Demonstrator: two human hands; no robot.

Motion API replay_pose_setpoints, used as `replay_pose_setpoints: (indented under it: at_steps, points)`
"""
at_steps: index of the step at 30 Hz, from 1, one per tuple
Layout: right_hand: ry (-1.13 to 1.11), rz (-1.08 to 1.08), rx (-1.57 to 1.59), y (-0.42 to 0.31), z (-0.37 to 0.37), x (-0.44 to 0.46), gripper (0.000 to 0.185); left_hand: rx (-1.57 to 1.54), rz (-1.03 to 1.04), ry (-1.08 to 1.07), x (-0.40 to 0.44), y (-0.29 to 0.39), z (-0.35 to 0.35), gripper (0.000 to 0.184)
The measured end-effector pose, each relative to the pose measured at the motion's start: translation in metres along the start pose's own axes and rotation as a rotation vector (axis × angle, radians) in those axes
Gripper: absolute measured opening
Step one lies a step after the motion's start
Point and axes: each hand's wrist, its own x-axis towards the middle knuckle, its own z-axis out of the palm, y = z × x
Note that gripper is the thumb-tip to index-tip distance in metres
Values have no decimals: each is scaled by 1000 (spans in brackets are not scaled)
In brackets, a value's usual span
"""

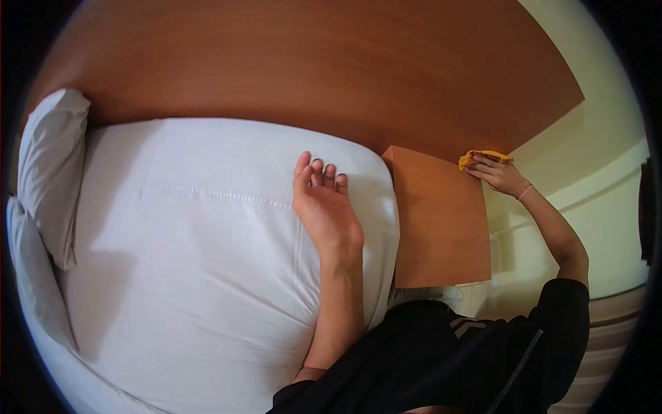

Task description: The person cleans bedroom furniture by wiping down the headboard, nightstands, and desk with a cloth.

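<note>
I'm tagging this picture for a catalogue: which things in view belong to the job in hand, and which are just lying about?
Part of the job:
yellow cloth, held in the right hand
wooden bedside table, its back corner at the cloth
wooden headboard, probably, right beside the cloth

Just about:
white-sheeted bed; the left hand in front holds nothing
white pillow, far left

Wood and cloth
On my feed, headboard point(310, 76) and nightstand point(441, 221) look smooth wood, the sheet point(207, 241) matt fabric, the rag point(474, 157) crumpled cloth.
</note>
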Motion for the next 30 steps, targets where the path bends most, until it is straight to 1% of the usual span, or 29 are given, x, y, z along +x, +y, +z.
replay_pose_setpoints:
  at_steps: [2,3,5,6,7,12,15,16,19,20,23,24,25,26,27,28,29,30]
  points:
    - [41,-72,-21,15,-5,-9,67,2,-29,37,-14,-10,14,51]
    - [56,-20,-162,39,-22,21,66,-48,-37,-80,25,-7,23,50]
    - [2,-61,-164,-6,-54,47,64,-40,-68,-8,-1,1,9,47]
    - [-33,-37,-85,-26,-50,68,59,-18,-61,13,-3,8,5,46]
    - [-3,-62,-61,-39,-50,93,58,-2,-49,30,-3,13,2,44]
    - [120,-167,-16,-53,-106,202,56,-17,-51,23,-2,12,4,43]
    - [-3,-375,-86,-51,-105,259,38,-28,-35,25,0,12,3,44]
    - [45,-458,-83,-54,-97,275,28,-32,-28,28,0,11,2,45]
    - [-106,-644,-187,-61,-81,318,24,-44,-3,33,-1,11,1,46]
    - [14,-704,-58,-56,-83,328,26,-40,2,22,-1,15,2,47]
    - [70,-835,-190,-53,-87,345,24,-16,37,-14,2,20,-8,31]
    - [-381,-807,-514,-62,-121,346,23,-87,41,-26,1,19,-11,49]
    - [-430,-707,-527,-66,-146,349,24,-82,47,-23,0,16,-11,49]
    - [-471,-619,-527,-64,-155,347,26,-62,51,-12,1,9,-13,49]
    - [79,-827,-395,-33,-136,350,30,-40,50,6,5,1,-13,49]
    - [203,-751,-251,-23,-144,353,36,31,52,-1,6,-1,-15,42]
    - [417,-697,-294,-13,-165,356,39,100,60,-27,8,-1,-13,37]
    - [474,-636,-349,-3,-191,357,47,173,67,-50,8,-3,-12,32]
